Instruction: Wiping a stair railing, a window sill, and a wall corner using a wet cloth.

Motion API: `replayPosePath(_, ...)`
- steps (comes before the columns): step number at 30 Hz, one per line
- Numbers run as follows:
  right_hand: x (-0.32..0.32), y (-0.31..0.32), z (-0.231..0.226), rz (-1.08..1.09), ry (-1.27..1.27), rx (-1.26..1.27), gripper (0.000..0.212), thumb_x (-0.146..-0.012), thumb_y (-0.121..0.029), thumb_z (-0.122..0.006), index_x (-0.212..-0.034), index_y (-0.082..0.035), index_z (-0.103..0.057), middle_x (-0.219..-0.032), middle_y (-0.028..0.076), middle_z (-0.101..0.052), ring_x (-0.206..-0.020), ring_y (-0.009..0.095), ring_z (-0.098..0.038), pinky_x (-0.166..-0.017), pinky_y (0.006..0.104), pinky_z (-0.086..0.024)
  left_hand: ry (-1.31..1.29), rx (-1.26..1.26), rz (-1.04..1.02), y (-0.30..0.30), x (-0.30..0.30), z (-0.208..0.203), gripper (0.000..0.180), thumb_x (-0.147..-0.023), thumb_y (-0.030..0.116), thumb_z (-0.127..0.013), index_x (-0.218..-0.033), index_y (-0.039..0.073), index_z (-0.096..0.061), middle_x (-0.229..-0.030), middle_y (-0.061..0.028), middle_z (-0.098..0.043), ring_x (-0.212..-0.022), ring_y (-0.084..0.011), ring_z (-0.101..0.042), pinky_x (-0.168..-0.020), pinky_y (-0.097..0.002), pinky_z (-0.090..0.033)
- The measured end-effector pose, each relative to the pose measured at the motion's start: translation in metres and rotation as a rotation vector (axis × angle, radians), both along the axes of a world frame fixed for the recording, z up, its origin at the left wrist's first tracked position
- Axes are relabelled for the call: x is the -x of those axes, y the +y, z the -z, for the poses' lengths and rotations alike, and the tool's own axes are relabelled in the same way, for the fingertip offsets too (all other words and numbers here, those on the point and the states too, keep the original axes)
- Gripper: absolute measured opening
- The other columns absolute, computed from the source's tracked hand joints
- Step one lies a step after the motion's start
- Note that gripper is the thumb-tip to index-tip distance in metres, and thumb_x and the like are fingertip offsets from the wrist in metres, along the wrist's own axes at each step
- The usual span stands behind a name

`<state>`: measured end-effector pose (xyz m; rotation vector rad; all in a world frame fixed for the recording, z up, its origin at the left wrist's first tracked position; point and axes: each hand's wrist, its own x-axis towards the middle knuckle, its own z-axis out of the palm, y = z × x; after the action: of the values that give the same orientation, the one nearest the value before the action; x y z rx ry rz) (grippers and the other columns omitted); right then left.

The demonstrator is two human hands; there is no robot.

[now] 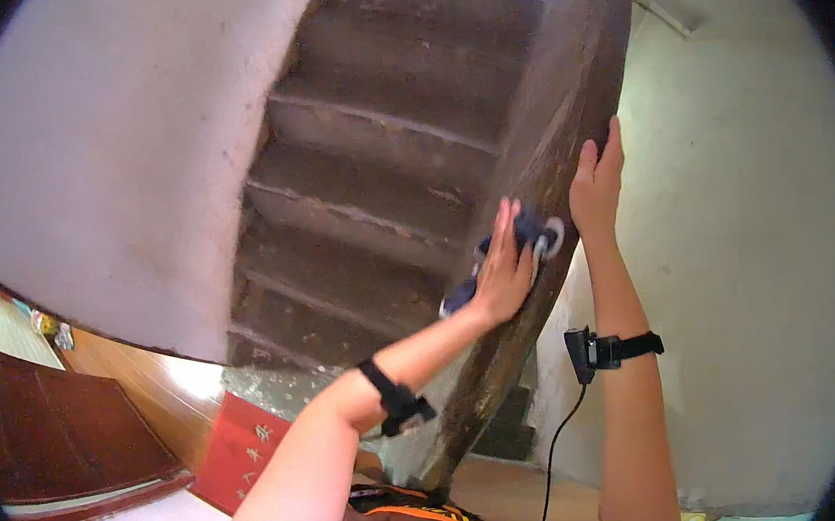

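Note:
A dark blue and white cloth (527, 227) lies bunched against the sloping face of a worn stair balustrade (549, 112). My left hand (506, 280) presses on the cloth, its fingers stretched along it and pointing up the slope. Parts of the cloth stick out on both sides of the hand. Higher up, my right hand (597, 191) rests on the balustrade's outer edge, with thumb and fingers apart and no object in it. Some of its fingers are hidden behind the edge. Both wrists carry black straps.
Dark, worn steps (367, 155) climb left of the balustrade, beside a pale wall (116, 159). At lower left are a red mat (240, 448) with writing and a brown door (52, 426). A black cable (553, 448) hangs from the right wrist strap.

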<state>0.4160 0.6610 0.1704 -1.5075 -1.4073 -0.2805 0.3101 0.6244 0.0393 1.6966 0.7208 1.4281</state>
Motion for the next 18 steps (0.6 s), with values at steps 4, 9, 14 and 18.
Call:
replayPosePath(4, -0.010, -0.006, -0.001, 0.073, -0.086, 0.000, 0.048, -0.093, -0.021, -0.039, -0.133, 0.004, -0.029, -0.134, 0.023, -0.035, -0.124, 0.035, -0.034, -0.103, 0.0394, -0.027, -0.117, -0.073, -0.040, 0.084, -0.061, -0.034, 0.054, -0.091, 0.015, -0.040, -0.137, -0.003, -0.019, -0.143, -0.0269, -0.014, -0.132, -0.0383, -0.018, -0.107, -0.0389, -0.020)
replayPosePath(9, 0.002, -0.006, -0.001, 0.054, -0.020, -0.005, 0.046, -0.091, -0.021, -0.042, -0.130, 0.002, -0.033, -0.131, 0.022, -0.040, -0.120, 0.036, -0.041, -0.101, 0.0382, -0.032, -0.077, 0.137, -0.055, 0.183, -0.097, -0.053, 0.059, -0.092, 0.036, -0.030, -0.139, 0.002, -0.018, -0.142, -0.0286, -0.013, -0.131, -0.0420, -0.017, -0.106, -0.0436, -0.021)
replayPosePath(14, 0.006, -0.010, -0.008, 0.076, 0.004, 0.017, 0.048, -0.092, -0.028, -0.043, -0.131, -0.001, -0.035, -0.128, 0.018, -0.045, -0.115, 0.028, -0.047, -0.098, 0.0328, -0.034, -0.059, 0.200, 0.057, 0.133, -0.074, -0.043, 0.063, -0.091, 0.040, -0.029, -0.140, 0.004, -0.015, -0.144, -0.0260, -0.011, -0.132, -0.0411, -0.015, -0.107, -0.0429, -0.019)
replayPosePath(18, -0.001, -0.002, 0.003, 0.007, -0.026, -0.110, 0.040, -0.090, -0.017, -0.044, -0.128, -0.006, -0.040, -0.117, 0.019, -0.051, -0.114, 0.034, -0.045, -0.097, 0.0390, -0.034, 0.191, -0.064, 0.002, 0.084, -0.039, 0.032, 0.046, -0.090, 0.034, -0.037, -0.127, 0.008, -0.038, -0.139, -0.0223, -0.025, -0.120, -0.0411, -0.030, -0.102, -0.0438, -0.024)
